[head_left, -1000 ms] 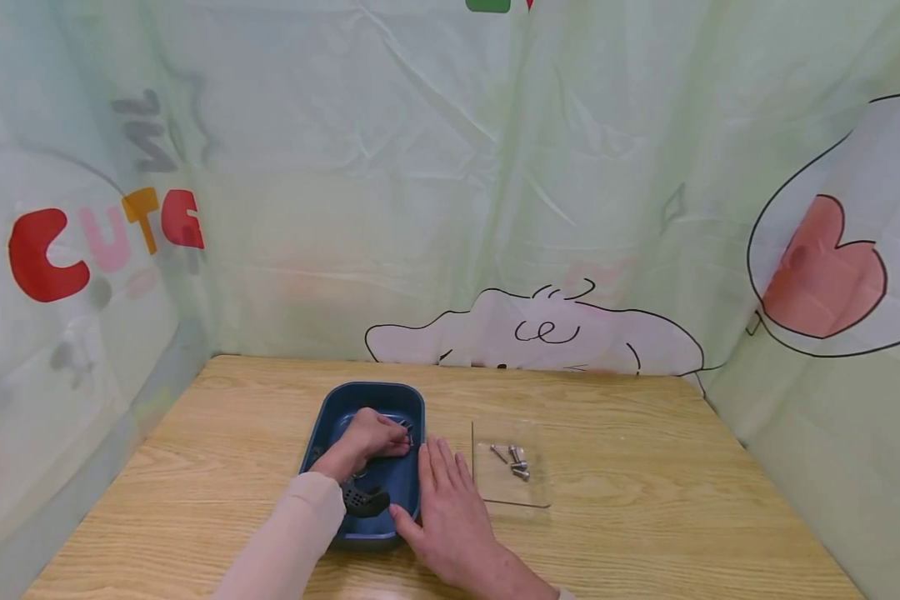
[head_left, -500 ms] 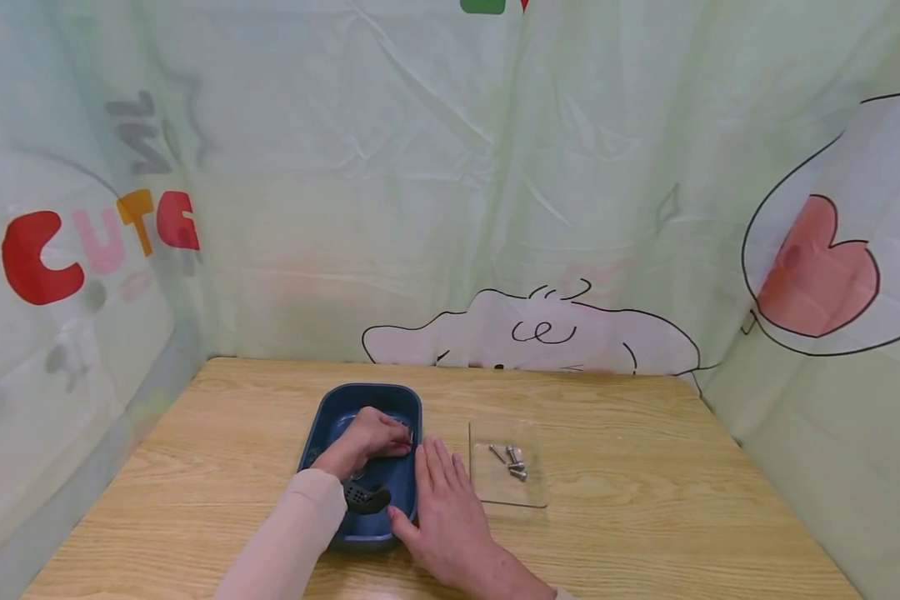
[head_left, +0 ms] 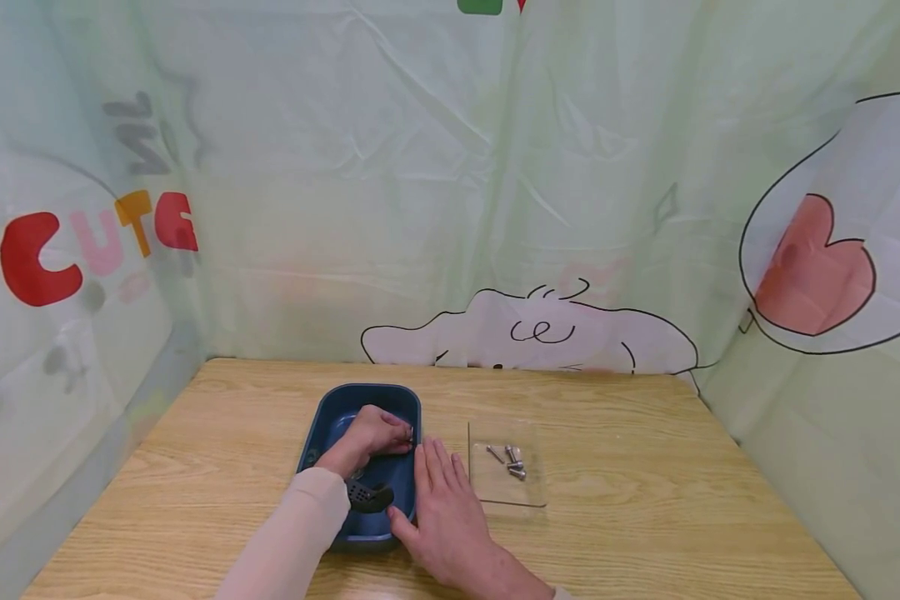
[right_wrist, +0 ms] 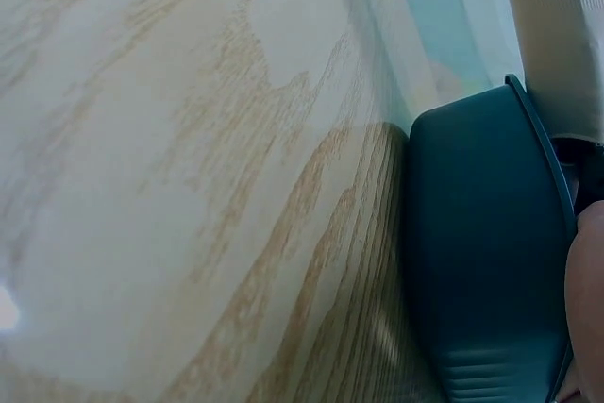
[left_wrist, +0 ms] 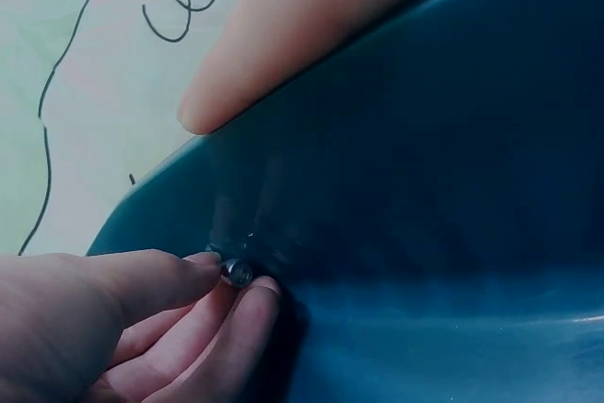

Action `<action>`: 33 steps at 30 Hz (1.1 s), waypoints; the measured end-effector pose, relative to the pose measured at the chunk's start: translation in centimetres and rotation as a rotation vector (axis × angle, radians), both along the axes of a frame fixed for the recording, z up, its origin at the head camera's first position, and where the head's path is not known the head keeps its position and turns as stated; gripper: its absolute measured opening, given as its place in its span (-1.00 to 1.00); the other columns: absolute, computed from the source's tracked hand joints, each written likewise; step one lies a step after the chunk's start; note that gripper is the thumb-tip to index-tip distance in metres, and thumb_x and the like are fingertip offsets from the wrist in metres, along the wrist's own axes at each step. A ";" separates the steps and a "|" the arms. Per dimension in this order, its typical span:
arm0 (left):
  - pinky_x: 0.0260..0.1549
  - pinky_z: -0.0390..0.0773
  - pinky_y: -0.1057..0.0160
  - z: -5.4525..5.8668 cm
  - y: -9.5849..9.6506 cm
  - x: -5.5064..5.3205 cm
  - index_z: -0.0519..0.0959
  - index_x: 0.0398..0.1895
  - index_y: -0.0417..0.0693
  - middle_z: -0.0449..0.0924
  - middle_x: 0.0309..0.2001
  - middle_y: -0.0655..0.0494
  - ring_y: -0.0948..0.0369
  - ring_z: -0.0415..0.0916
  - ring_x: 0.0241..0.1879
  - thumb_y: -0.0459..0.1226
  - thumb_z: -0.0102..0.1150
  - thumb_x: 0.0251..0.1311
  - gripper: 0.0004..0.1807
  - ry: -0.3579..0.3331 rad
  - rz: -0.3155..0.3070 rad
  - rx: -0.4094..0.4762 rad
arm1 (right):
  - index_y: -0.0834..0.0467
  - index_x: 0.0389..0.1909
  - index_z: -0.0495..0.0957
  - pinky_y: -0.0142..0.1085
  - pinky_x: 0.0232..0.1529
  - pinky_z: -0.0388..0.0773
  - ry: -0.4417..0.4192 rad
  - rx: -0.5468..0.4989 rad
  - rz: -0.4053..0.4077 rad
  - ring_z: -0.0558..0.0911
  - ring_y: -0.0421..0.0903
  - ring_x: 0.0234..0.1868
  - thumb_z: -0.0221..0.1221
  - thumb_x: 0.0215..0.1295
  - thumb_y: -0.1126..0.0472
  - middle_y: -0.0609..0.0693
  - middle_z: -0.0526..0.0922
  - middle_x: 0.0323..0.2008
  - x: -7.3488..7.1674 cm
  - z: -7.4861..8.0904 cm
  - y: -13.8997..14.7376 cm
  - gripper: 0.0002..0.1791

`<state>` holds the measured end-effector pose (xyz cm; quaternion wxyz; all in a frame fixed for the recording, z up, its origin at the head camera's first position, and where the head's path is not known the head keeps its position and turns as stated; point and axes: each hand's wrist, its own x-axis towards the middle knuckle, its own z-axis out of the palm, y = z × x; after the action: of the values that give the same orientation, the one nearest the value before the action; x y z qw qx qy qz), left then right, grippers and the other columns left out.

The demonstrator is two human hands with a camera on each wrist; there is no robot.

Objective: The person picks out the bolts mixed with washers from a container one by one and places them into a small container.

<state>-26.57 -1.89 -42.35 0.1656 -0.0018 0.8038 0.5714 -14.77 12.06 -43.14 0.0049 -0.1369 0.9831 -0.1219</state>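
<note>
In the head view my left hand (head_left: 378, 431) is inside a dark blue bin (head_left: 399, 500), close to its right wall. Its thumb and fingers pinch a small metal screw (left_wrist: 238, 274), whose round head shows end-on between the fingertips in the left wrist view. My right hand (head_left: 452, 517) rests along the bin's right side, fingers straight against the rim and thumb near the front corner. Part of this hand shows at the edge of the right wrist view, beside the bin's outer wall (right_wrist: 486, 243). My left forearm covers part of the bin's inside.
A clear square plate (head_left: 495, 490) lies on the wooden table (head_left: 645, 475) to the right of the bin, bearing several metal screws (head_left: 515, 464). A black wrist strap (head_left: 370, 497) is on the left wrist. A printed curtain (head_left: 330, 208) hangs behind and at both sides.
The left fingertips have shifted slightly at the screw, which now shows less in the head view. The right hand and the bin stay in place; the head view drifts a little.
</note>
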 end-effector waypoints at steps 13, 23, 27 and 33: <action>-0.10 0.73 0.18 0.2 -0.1 0.0 0.68 -0.09 -0.31 0.75 -0.26 -0.08 0.08 0.75 -0.24 -0.38 0.18 0.32 -0.81 0.000 -0.015 -0.004 | 0.22 0.55 -0.02 0.12 0.58 -0.03 0.000 -0.014 -0.002 -0.08 0.08 0.61 -0.11 0.36 -0.40 0.13 -0.10 0.60 -0.1 -0.2 -0.1 -0.01; -0.12 0.74 0.21 0.2 -0.4 -0.2 0.70 -0.12 -0.27 0.75 -0.28 -0.05 0.14 0.75 -0.30 -0.34 0.21 0.31 -0.81 -0.014 -0.017 -0.003 | 0.21 0.56 -0.04 0.13 0.58 -0.07 -0.033 -0.045 -0.007 -0.11 0.07 0.62 -0.11 0.36 -0.41 0.12 -0.12 0.60 -0.1 0.0 -0.1 0.00; -0.12 0.74 0.21 0.3 -0.6 -0.2 0.71 -0.14 -0.24 0.76 -0.29 -0.04 0.12 0.75 -0.27 -0.33 0.22 0.30 -0.82 -0.025 -0.013 0.006 | 0.21 0.56 -0.05 0.14 0.58 -0.08 -0.043 -0.076 -0.006 -0.11 0.07 0.62 -0.10 0.37 -0.41 0.13 -0.12 0.60 0.0 0.1 0.0 0.00; -0.11 0.74 0.21 0.6 -0.6 -0.3 0.70 -0.14 -0.25 0.76 -0.29 -0.04 0.16 0.75 -0.31 -0.32 0.23 0.30 -0.82 -0.029 -0.007 0.029 | 0.21 0.56 -0.08 0.14 0.59 -0.12 -0.054 -0.120 -0.004 -0.13 0.08 0.62 -0.14 0.38 -0.43 0.13 -0.14 0.60 0.0 0.2 0.2 0.01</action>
<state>-26.91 -2.47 -41.74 0.1794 -0.0048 0.7929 0.5823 -14.79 12.30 -42.98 0.0228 -0.1317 0.9737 -0.1843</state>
